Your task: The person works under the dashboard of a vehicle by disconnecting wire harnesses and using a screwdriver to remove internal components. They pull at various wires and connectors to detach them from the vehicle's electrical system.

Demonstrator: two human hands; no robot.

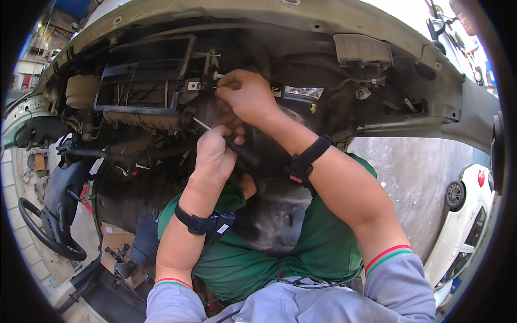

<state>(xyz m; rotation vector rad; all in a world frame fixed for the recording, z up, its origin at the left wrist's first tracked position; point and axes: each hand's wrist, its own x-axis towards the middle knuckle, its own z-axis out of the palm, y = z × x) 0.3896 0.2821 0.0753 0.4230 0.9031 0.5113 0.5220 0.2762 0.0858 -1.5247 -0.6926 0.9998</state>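
Observation:
My left hand (214, 151) is closed around a screwdriver; its pale thin shaft (201, 124) points up and left, and a dark handle (245, 154) shows below the fingers. Above and to the right, my right hand (249, 98) pinches thumb and fingers together beside a white plastic fitting (217, 76). A thin light tip pokes out of that pinch, too small to name. Both hands are inside a stripped car dashboard area, right of a rectangular black-framed housing (142, 75) and a small metal bracket (194, 85).
A steering wheel (51, 231) hangs at the left. Below it are a gear lever (125, 268) and a cardboard box (116, 237). A pale box-shaped part (364, 50) sits under the upper body edge. Outside at the right stands a white car (466, 226).

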